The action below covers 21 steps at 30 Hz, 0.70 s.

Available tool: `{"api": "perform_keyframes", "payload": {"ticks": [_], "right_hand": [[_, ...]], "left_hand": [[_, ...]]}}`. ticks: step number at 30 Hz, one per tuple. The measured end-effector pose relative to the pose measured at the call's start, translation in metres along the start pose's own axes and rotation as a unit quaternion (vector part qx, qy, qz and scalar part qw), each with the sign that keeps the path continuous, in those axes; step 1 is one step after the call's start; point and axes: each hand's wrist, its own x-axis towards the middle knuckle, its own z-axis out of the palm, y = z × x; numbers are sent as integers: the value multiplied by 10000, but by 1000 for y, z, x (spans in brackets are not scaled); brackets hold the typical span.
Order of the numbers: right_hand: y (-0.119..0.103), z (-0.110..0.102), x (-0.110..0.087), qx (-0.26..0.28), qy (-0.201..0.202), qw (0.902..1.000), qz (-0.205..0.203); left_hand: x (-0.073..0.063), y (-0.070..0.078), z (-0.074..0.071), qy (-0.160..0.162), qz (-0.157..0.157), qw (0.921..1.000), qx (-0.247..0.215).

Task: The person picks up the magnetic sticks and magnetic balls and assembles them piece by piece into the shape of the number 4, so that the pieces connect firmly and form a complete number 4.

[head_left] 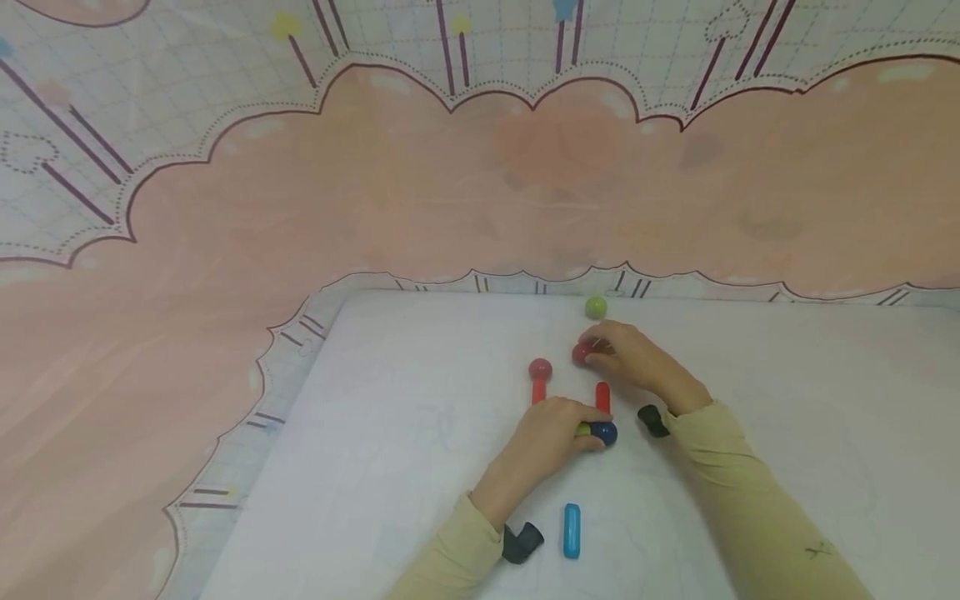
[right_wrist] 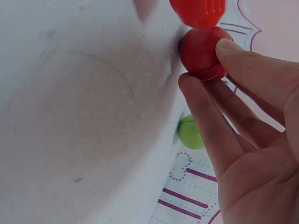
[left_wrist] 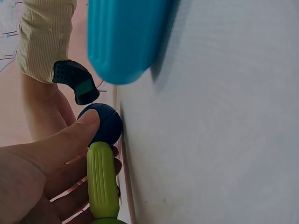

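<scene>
Pinching the red ball [head_left: 581,355], right hand [head_left: 633,357] is right of centre in head view; at left of left-wrist view, left hand [left_wrist: 51,172] pinches blue ball [left_wrist: 109,125]; in right-wrist view, red ball seems light, slippery, best held around its middle

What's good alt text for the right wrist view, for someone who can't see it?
The right hand pinches a red ball. A red stick pokes in at the top of the picture, a green ball is partly hidden by the hand, and a white surface fills the left.
</scene>
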Motion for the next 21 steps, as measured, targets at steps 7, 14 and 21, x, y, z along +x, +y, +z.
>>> {"api": "perform_keyframes", "payload": {"ticks": [7,14,21], "right_hand": [[2,-4,-6,17,-110,9999,51],[4,-5,-11,4,-162,9997,193],[1,-6,-17,-50,-261,9993,270]], "left_hand": [[-1,0,1,47,-72,9999,-124],[-1,1,1,80,-114,9997,-201],[-1,1,1,131,-105,9998,-117]]}}
